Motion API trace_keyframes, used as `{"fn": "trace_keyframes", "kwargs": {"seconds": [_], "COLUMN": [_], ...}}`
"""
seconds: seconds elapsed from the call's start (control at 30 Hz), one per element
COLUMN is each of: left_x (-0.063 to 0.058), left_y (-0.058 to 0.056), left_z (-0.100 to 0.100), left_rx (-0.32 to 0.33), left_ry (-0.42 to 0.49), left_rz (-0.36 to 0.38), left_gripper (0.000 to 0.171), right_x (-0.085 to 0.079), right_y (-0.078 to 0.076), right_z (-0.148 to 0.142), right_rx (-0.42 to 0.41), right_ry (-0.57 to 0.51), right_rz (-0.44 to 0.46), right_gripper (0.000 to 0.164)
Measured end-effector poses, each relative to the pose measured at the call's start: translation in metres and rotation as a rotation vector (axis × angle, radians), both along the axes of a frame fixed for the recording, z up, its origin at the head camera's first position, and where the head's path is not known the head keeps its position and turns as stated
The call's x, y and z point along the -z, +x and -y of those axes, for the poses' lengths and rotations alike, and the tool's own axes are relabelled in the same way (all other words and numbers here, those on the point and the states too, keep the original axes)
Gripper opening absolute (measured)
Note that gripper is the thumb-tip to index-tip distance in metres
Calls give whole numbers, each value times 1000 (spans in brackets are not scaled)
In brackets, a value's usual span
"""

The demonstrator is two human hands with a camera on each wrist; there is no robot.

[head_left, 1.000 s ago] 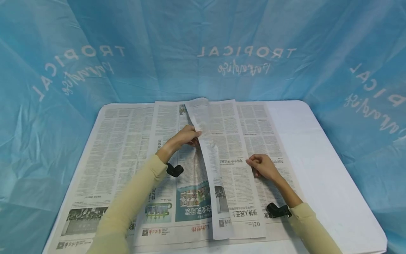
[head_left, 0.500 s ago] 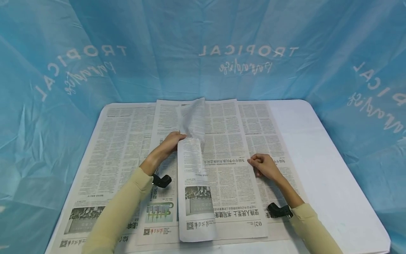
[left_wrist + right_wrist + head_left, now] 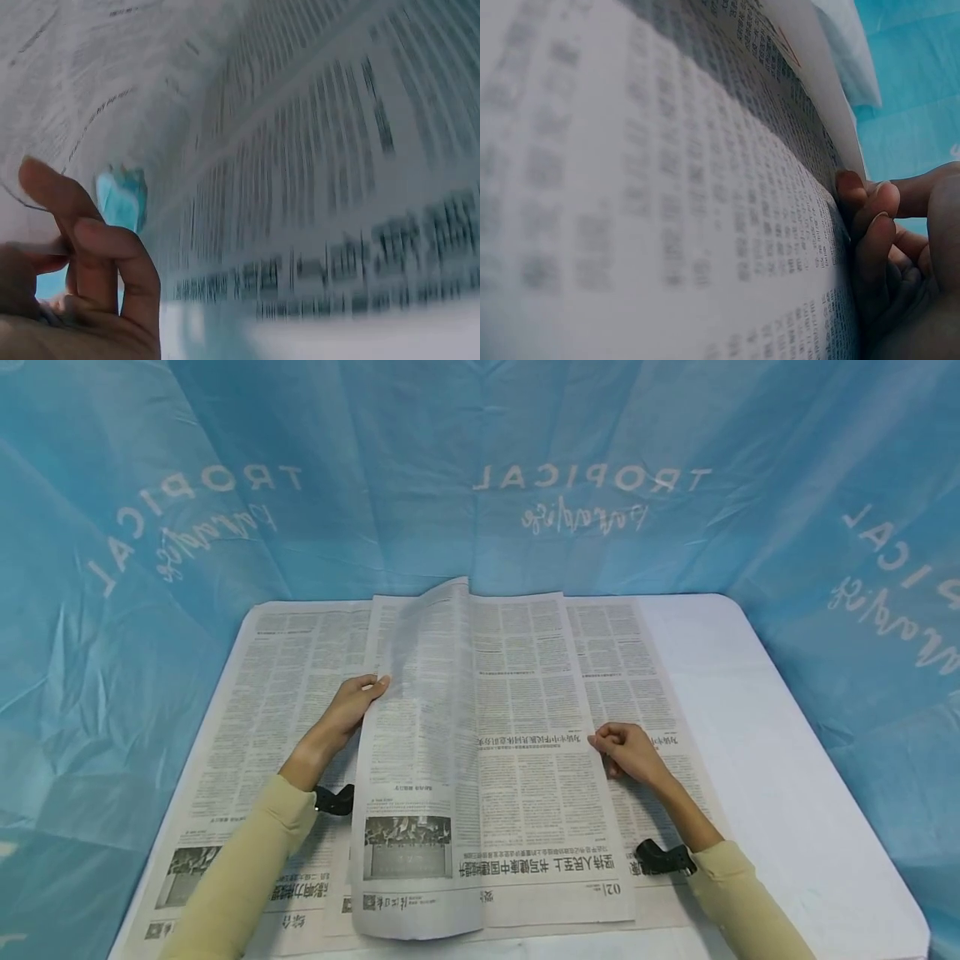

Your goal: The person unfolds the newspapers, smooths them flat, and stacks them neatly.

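Observation:
An opened newspaper (image 3: 532, 710) lies across the middle of the table, its printing upside down from where I look. My left hand (image 3: 352, 700) pinches the outer edge of a raised newspaper page (image 3: 420, 735), which bows up from the centre fold toward the left. In the left wrist view, the thumb and fingers (image 3: 139, 277) are at that page's edge, with the printed underside spreading to the right. My right hand (image 3: 626, 750) pinches the right edge of the newspaper about halfway up. The right wrist view has its curled fingertips (image 3: 877, 217) at the paper's edge.
More newspaper sheets (image 3: 277, 727) lie underneath and stick out on the left and right. A white table (image 3: 780, 777) carries them, its bare surface showing at the right. Blue printed curtains (image 3: 585, 427) hang behind and at both sides. A black strap mount sits at each wrist.
My left hand has moved left, drawing the page over from the middle; the page now spreads wider and covers the coloured pictures beneath. The right hand has stayed at the right edge.

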State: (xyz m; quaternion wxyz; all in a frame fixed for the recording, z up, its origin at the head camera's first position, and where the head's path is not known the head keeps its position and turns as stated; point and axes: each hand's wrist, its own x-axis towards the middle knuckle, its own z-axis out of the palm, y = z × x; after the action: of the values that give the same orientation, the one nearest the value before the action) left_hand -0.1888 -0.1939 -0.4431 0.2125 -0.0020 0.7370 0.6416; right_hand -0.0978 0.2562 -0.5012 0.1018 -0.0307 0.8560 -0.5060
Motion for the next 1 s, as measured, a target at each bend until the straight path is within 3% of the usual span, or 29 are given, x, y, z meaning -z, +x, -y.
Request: {"fn": "trace_keyframes", "kwargs": {"seconds": [0.3, 0.43, 0.57, 0.73, 1.0], "left_x": [-1, 0, 5, 7, 4], "left_y": [5, 12, 21, 33, 43], "left_z": [39, 43, 36, 30, 56], "left_rx": [-96, -83, -8, 71, 8], "left_ry": [-2, 49, 70, 18, -131], "left_rz": [25, 87, 142, 99, 34], "left_gripper": [44, 43, 48, 55, 61], "right_x": [-1, 1, 2, 2, -3], "right_y": [-1, 0, 0, 1, -1], "right_z": [0, 0, 0, 2, 3], "right_rx": [-5, 0, -5, -4, -10], "right_ry": [-2, -7, -9, -15, 8], "right_rz": [-5, 7, 0, 4, -1], "right_gripper": [27, 27, 27, 27, 26]}}
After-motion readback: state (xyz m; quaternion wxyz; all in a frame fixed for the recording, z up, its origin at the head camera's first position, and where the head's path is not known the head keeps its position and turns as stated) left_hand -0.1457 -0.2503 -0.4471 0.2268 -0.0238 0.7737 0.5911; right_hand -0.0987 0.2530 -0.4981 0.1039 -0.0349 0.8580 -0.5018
